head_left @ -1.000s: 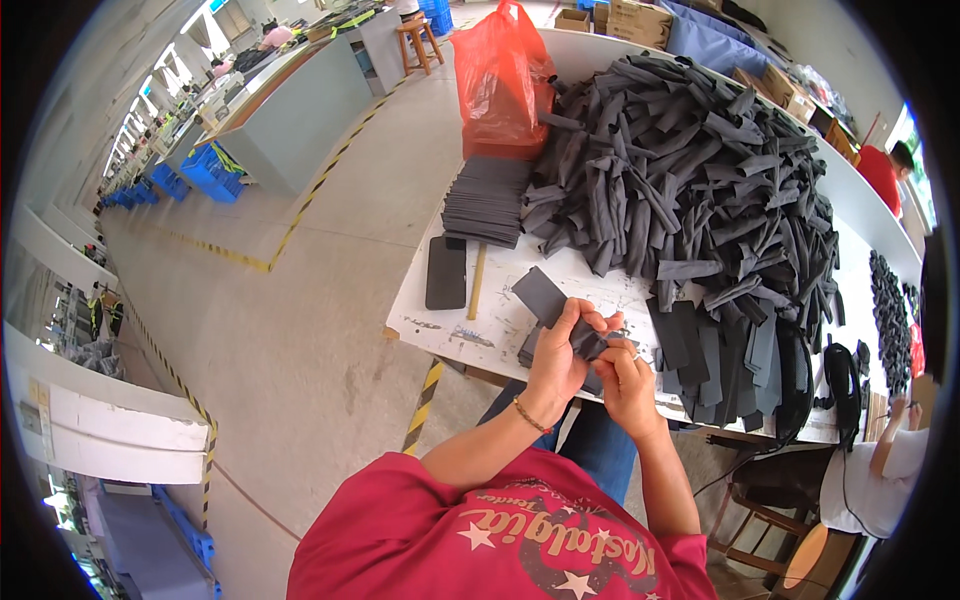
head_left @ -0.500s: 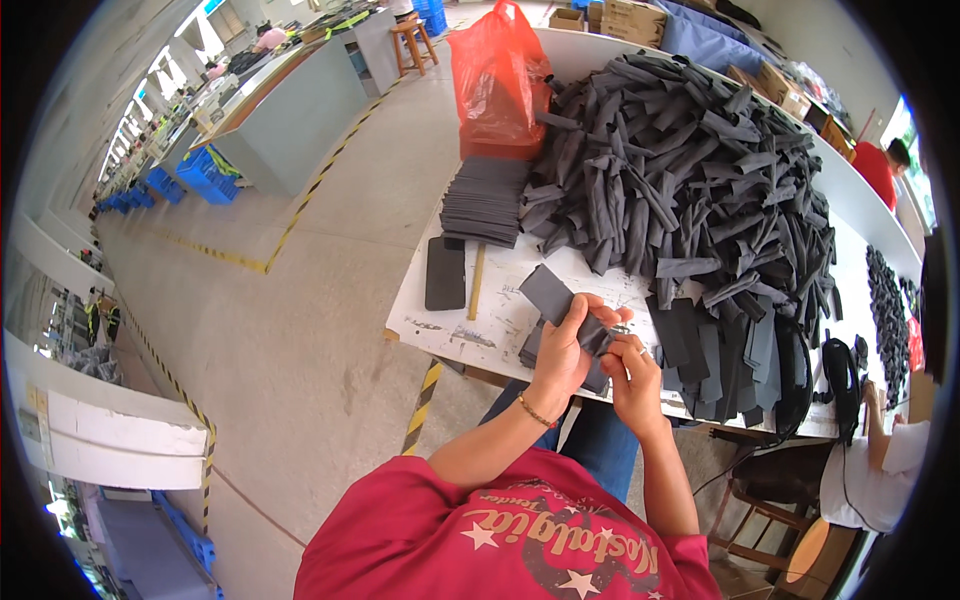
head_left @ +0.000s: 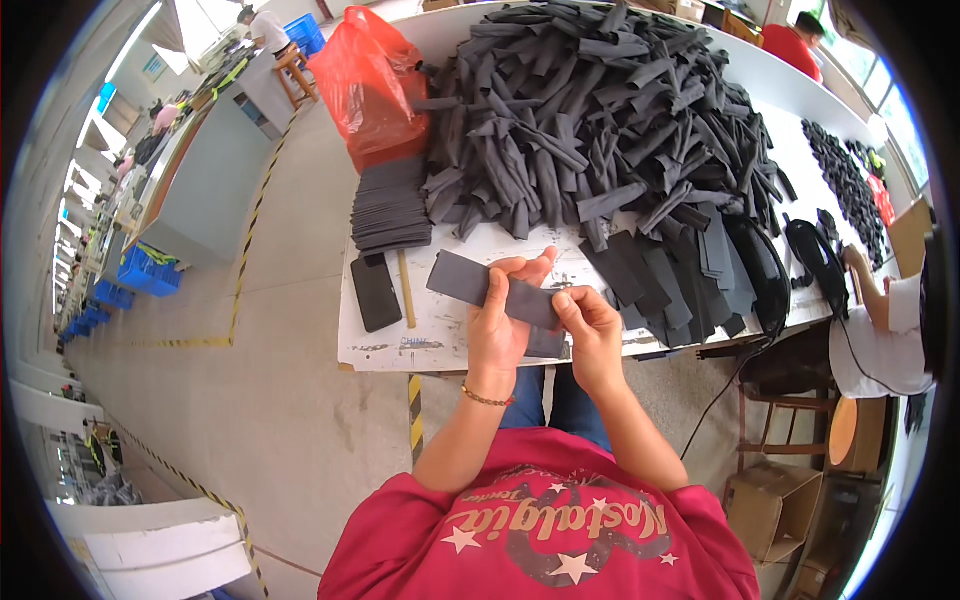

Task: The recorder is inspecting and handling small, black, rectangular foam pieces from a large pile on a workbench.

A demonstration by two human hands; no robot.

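Observation:
A dark grey fabric strip (head_left: 456, 279) lies flat and stretched between my hands, above the table's front edge. My left hand (head_left: 495, 335) is closed on its middle, thumb on top and fingers beneath. The right end is pinched by my right hand (head_left: 594, 335) between thumb and fingers. Below them, another dark piece (head_left: 545, 343) rests on the table, partly hidden. To the left stands a neat stack of flat dark strips (head_left: 392, 205). Beyond my hands rises a large heap of rolled or folded dark pieces (head_left: 560, 130). Loose flat strips (head_left: 660, 285) fan out at the right.
On the white table (head_left: 385, 352) a black phone-like slab (head_left: 376, 292) and a thin wooden stick (head_left: 406, 288) lie at the left. A red plastic bag (head_left: 370, 90) stands behind the stack. Black cases with a cable (head_left: 765, 275) sit at right, near a co-worker's arm (head_left: 868, 280).
The strip was bunched near its right end under my fingers; now it is drawn out flat. My right hand has moved to its right end. The whole view has shifted.

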